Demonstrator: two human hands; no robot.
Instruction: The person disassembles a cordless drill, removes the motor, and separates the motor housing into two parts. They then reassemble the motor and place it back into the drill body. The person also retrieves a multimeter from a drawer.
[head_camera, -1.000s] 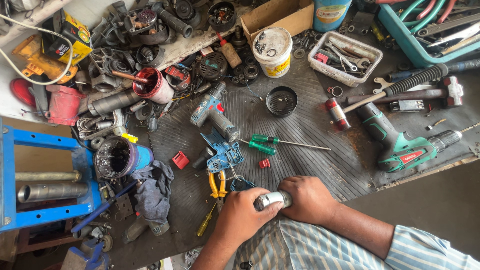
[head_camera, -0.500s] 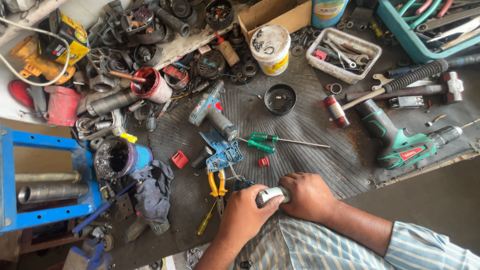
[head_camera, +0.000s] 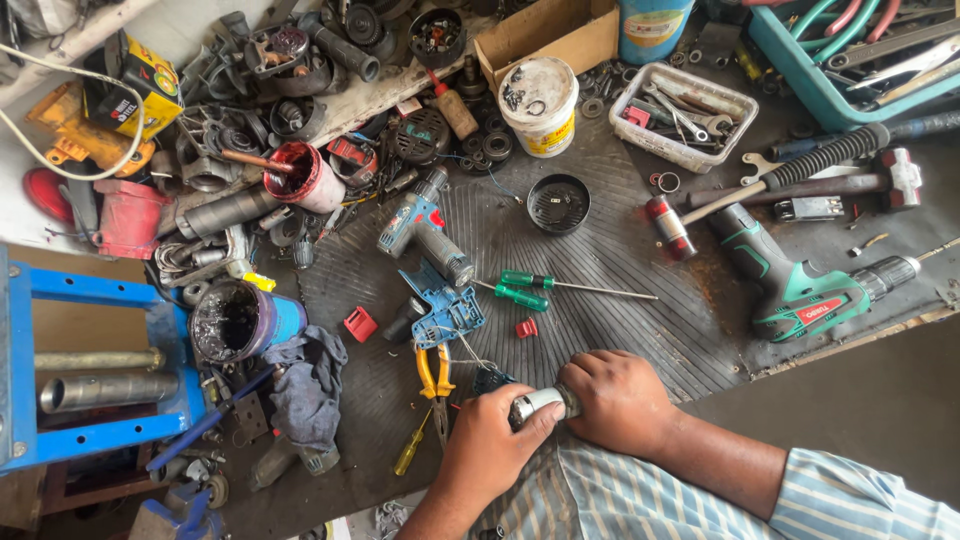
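Near the bottom edge of the ribbed black mat (head_camera: 600, 250), both your hands were closed around one small metal cylinder (head_camera: 537, 404). Your left hand (head_camera: 495, 450) gripped its pale silver end, thumb laid along the top. Your right hand (head_camera: 620, 400) was fisted over the darker end, fingers curled under. The part sat between the two hands, held above the mat's lower edge; how it was built under your fingers could not be made out.

Relative to the mat:
- just left of your left hand, yellow-handled pliers (head_camera: 434, 372) lay on it, and a yellow screwdriver (head_camera: 411, 455) lay past its lower-left part.
- above the pliers, a blue plastic housing piece (head_camera: 443, 312), with a blue-grey drill body (head_camera: 425, 228) beyond it.
- at its middle, two green-handled screwdrivers (head_camera: 530, 285) lay side by side, the shaft of one pointing right.
- towards its top, a round black cap (head_camera: 558, 203) and a white tub (head_camera: 539, 104).
- at its right edge, a green cordless drill (head_camera: 810, 295) and a red-headed mallet (head_camera: 690, 212).
- off its left side, a blue-grey rag (head_camera: 305, 375) beside a greasy open can (head_camera: 240, 320).
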